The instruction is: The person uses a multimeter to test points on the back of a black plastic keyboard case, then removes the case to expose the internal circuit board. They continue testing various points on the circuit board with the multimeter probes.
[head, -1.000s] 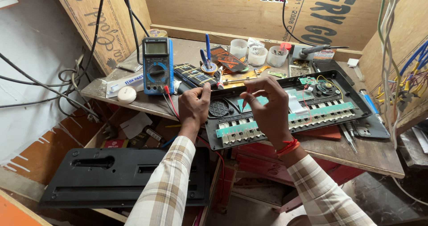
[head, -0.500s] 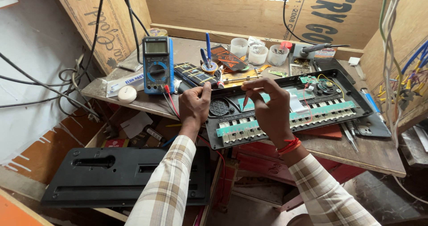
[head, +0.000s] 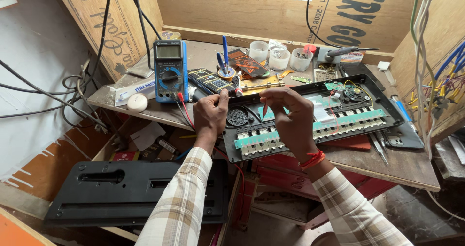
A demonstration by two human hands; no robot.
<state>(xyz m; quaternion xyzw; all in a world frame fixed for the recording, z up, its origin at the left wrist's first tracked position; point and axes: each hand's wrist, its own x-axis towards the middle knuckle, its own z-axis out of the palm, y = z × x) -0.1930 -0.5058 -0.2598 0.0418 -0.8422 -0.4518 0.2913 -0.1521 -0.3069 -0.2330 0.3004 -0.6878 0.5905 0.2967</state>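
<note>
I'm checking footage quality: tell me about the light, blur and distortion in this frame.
Head view: soft even daylight, no harsh glare; the opened keyboard, left hand and right hand are sharp; straight edges bow slightly toward the corners; the floor under the workbench is dim.

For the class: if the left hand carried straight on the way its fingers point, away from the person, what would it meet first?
Probably the dark remote-like handset lying just beyond the left hand; depth is hard to judge.

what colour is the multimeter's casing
Blue casing around a grey face on the handheld multimeter, seen in the head view.
</note>
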